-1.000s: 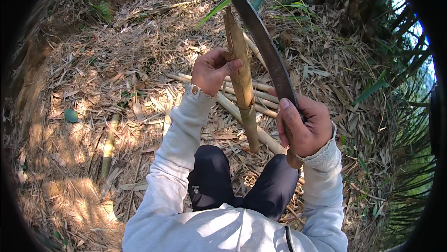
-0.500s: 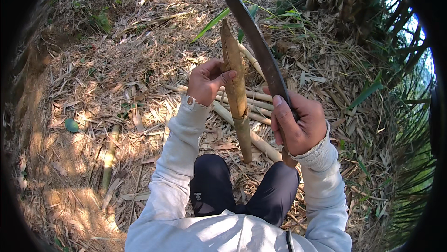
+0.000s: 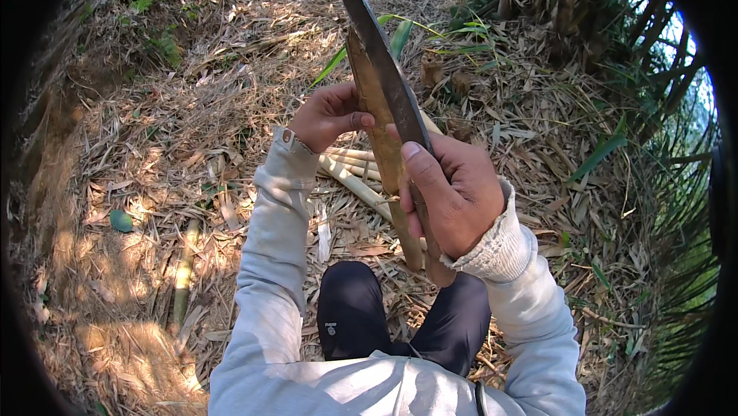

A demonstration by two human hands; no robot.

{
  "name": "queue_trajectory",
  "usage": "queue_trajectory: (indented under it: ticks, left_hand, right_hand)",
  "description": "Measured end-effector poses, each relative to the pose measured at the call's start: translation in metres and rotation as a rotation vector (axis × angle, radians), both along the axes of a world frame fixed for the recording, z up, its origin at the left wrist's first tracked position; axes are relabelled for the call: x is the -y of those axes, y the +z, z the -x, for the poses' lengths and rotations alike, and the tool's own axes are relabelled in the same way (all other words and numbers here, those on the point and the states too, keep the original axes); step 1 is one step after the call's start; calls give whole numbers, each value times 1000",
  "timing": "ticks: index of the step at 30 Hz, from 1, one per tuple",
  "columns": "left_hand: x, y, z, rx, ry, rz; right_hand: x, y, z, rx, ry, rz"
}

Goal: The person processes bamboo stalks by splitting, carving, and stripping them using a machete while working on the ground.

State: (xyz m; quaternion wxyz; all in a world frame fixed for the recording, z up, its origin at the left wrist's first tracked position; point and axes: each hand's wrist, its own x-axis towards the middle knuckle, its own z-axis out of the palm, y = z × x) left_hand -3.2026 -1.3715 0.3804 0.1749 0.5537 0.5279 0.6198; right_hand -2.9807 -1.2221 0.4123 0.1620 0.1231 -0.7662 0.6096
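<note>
My right hand (image 3: 460, 197) is closed round the lower part of a machete (image 3: 389, 69), whose long dark blade points up and away, leaning left. Pinched at its upper half by my left hand (image 3: 327, 118) is a brown, dry bamboo piece (image 3: 377, 102). It tapers to a split point at the top and has a ringed node lower down. The blade crosses in front of the bamboo's right side; whether they touch, I cannot tell. My right fingers lie close to the bamboo near its node, and its lower end hangs above my knees.
Several pale bamboo poles (image 3: 355, 183) lie beyond my knees. A shorter bamboo length (image 3: 184, 274) rests among dry leaves (image 3: 231, 255) at the left. Cut stumps (image 3: 432, 70) stand farther off, with a bamboo clump (image 3: 573, 13) at the far right and green fronds (image 3: 684, 278) below it.
The machete has moved left, from beside the bamboo piece to across its right side. My left hand has shifted slightly left, and the bamboo's top leans farther left.
</note>
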Motion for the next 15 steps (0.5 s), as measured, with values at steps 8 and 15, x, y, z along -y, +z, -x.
queue_trajectory:
  ticks: [8, 15]
  left_hand:
    - [-16, -35, 6, 221, 15, 116]
    - [-35, -63, -40, 410, 520, -371]
  right_hand:
    - [16, -37, 26, 41, -68, -6]
    - [23, -45, 31, -72, -150, -21]
